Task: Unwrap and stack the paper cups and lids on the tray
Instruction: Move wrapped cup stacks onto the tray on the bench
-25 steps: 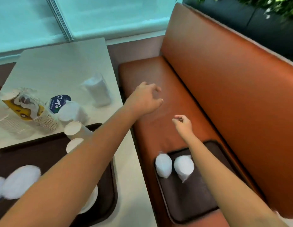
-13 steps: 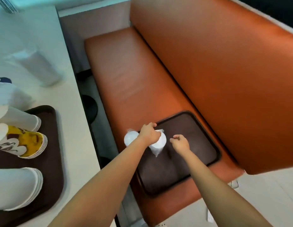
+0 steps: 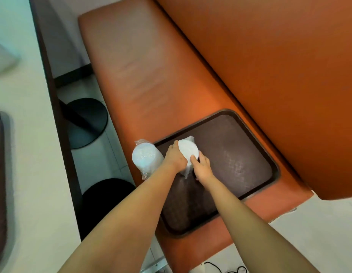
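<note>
Hands (image 3: pixel 176 156) (image 3: pixel 203 166) gripping wrapped lids (image 3: pixel 188 149) at tray's (image 3: pixel 250 164) corner

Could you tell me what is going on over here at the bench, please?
A person is leaning over a dark tray that sits on an orange bench seat. Both hands, the left hand and the right hand, hold a plastic-wrapped white stack of lids on the tray. A second wrapped stack sits just beside it at the tray's left edge, untouched. Nothing looks unwrapped yet.
</note>
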`<state>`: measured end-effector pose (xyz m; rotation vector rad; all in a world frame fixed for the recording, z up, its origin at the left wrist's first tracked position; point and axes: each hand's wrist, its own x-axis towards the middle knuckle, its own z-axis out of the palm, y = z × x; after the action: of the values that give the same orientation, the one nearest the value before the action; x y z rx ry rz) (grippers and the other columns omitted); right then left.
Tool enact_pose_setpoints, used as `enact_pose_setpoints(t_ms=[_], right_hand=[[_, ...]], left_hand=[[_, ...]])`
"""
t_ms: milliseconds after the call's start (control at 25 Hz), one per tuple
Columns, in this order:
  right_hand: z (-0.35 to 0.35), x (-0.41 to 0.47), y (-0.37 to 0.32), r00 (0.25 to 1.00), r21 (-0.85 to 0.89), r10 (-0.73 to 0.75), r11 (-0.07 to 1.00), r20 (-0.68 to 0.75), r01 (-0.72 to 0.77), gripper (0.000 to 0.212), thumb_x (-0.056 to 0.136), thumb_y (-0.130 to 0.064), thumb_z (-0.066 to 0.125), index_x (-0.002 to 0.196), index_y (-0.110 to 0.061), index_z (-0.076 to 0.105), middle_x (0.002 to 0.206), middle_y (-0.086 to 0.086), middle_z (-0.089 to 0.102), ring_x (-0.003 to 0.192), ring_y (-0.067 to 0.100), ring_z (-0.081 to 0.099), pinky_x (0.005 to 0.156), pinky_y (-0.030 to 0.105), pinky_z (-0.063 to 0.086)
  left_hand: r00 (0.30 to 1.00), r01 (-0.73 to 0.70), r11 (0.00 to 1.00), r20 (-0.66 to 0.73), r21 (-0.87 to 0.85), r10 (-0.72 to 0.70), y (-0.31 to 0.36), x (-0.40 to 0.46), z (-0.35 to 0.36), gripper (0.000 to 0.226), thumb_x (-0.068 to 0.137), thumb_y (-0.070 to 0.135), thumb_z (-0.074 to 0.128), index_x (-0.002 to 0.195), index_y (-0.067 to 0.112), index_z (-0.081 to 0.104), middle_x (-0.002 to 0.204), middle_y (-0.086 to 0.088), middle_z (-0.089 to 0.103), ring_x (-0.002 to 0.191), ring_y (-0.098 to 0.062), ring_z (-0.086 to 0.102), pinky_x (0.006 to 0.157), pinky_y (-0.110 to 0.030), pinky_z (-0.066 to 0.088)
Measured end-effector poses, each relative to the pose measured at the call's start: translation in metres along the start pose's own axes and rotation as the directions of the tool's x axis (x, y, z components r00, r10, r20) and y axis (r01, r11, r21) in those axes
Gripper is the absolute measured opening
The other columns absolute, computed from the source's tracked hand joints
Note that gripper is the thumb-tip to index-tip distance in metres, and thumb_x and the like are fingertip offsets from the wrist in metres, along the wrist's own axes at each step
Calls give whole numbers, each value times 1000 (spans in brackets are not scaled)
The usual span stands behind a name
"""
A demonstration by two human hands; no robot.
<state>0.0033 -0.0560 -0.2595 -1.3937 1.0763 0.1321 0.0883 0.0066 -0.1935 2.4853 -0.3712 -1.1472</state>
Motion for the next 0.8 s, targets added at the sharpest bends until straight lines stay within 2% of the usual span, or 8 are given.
enact_pose_setpoints(t_ms=[80,160,240,360,440,520,680,800], right_hand=[[1,-1,1,998,65,-63,996,2,63,54,98,-25,47,148,-21,27,147,5,28,129,24,40,99,32,43],[0,-10,5,998,191,-65,980,26,59,53,96,-15,50,144,-22,28,137,4,38,117,22,46,80,23,51],[-5,-23,3,998,241,-67,968,2,64,50,94,-9,52,138,-20,29,131,7,40,111,21,47,66,18,49],[-19,-41,-14,984,240,-144,957,-101,164,43,91,-8,56,126,-23,36,127,8,44,108,22,49,73,27,52],[-29,-64,-41,957,219,-249,935,-151,278,43,85,-18,62,120,-26,38,118,-1,49,104,17,52,83,35,53],[-37,-97,-82,918,234,-359,890,-170,391,46,75,-28,62,115,-29,42,110,-11,50,100,11,54,85,36,52],[-27,-146,-182,866,326,-470,802,-171,500,33,74,-21,65,99,-34,48,113,2,55,102,21,55,89,41,49],[5,-183,-250,839,332,-540,780,-73,531,35,74,-23,68,102,-33,49,122,10,54,106,29,56,88,44,51]], left_hand=[[998,49,996,-23,-80,-51,-2,3,6,74,89,8,55,149,9,10,149,-14,28,135,-29,33,107,-32,30],[993,111,984,-12,-137,-114,-4,-2,11,69,91,8,51,147,10,12,142,-16,38,128,-30,41,100,-33,37],[991,131,981,5,-142,-132,-3,-15,13,66,92,9,49,147,11,13,138,-16,42,124,-31,46,95,-33,41],[996,80,976,-20,-202,-85,11,-37,3,66,90,9,51,147,16,17,137,-15,44,122,-31,47,93,-34,44],[991,19,965,-122,-263,-53,31,-62,-17,63,89,11,55,143,17,24,136,-14,45,121,-30,48,92,-34,43],[965,-64,949,-262,-309,-21,55,-93,-47,57,89,17,59,139,17,31,135,-10,46,121,-29,48,92,-33,43],[873,-213,890,-487,-404,-12,86,-145,-137,48,89,16,57,134,19,40,134,-7,46,116,-26,51,88,-30,45],[831,-293,774,-549,-561,-84,79,-185,-211,54,83,6,56,133,21,43,133,-9,47,116,-27,51,95,-35,48]])
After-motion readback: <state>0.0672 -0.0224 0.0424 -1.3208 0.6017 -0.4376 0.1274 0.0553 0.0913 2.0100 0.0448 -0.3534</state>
